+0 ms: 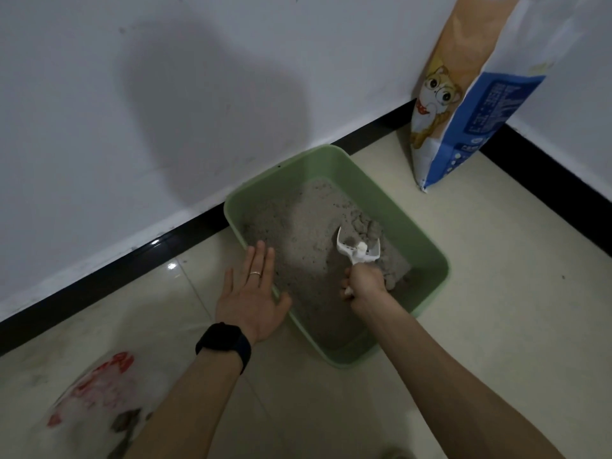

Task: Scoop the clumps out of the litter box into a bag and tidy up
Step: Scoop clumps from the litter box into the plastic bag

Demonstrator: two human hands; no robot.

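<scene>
Gripping white scoop (356, 255) handle in right hand (362, 286), blade in litter (298, 233), clumps (367, 226) just ahead. Resting left hand (253, 293) flat, fingers straight, on green litter box (415, 233) rim. Behind left hand: plastic bag (96, 402), red print unreadable, partly hidden by forearm (185, 402). Far beyond right hand: litter sack (463, 111), cartoon cat, blue-panel text blurred.

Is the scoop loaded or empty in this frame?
Loaded, lightly: the scoop, gripped by the right hand, has a small grey lump in its bowl, over the litter box.
</scene>
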